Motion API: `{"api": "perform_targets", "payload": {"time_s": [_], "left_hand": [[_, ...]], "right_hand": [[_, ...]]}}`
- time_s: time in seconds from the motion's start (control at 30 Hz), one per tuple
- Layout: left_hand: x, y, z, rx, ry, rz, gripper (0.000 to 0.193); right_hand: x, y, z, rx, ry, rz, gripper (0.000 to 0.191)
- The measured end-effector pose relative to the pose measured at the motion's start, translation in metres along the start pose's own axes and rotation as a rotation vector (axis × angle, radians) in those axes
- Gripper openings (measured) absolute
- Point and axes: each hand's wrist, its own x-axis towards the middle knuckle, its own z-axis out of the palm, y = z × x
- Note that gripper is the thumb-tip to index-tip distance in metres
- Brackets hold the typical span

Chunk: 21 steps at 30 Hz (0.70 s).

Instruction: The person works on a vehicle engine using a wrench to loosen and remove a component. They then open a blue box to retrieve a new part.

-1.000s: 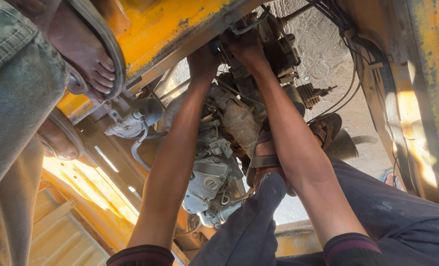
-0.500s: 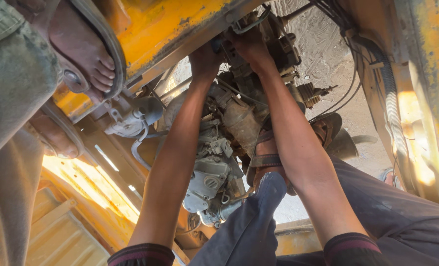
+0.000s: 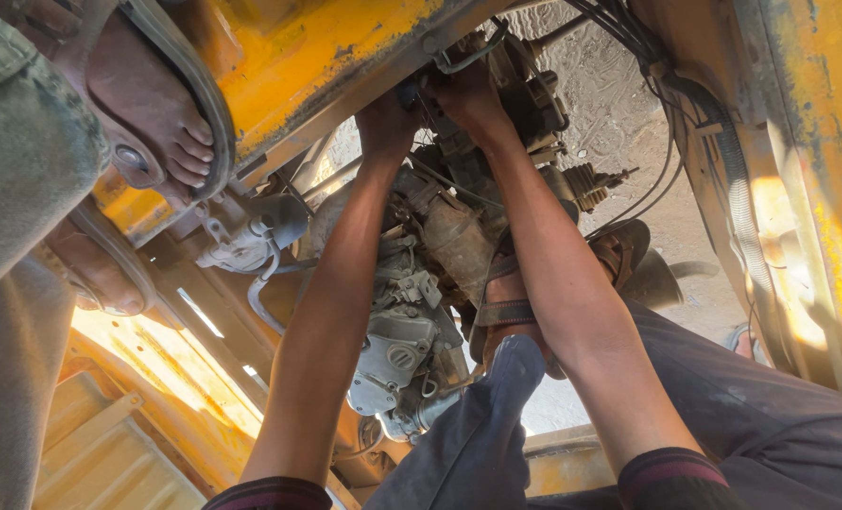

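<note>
Nearest the camera: dark sleeve cuffs at the bottom edge, and a knee in dark blue trousers raised between the two forearms. Both arms extend up and away. Behind them sits a grey, grimy engine block, with a curved grey hose to its left. At upper left, another person's sandalled foot rests against the yellow frame beam. Farthest out, left hand is pressed to the underside of the beam, fingers curled on a dark fitting there; the exact grip cannot be made out. Right hand is closed around a dark mechanical assembly just beside it. Black cables run down at right.
</note>
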Motion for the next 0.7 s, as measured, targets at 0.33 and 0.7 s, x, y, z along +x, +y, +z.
{"api": "perform_targets", "payload": {"time_s": [0.33,0.7], "left_hand": [[0.001,0.003,0.0,-0.017,0.041,0.095,0.05],[-0.001,0.005,-0.004,-0.09,-0.032,0.027,0.053]], "right_hand": [[-0.001,-0.002,0.005,0.219,-0.017,0.13,0.023],[-0.002,-0.01,-0.002,0.076,0.025,0.265,0.035]]}}
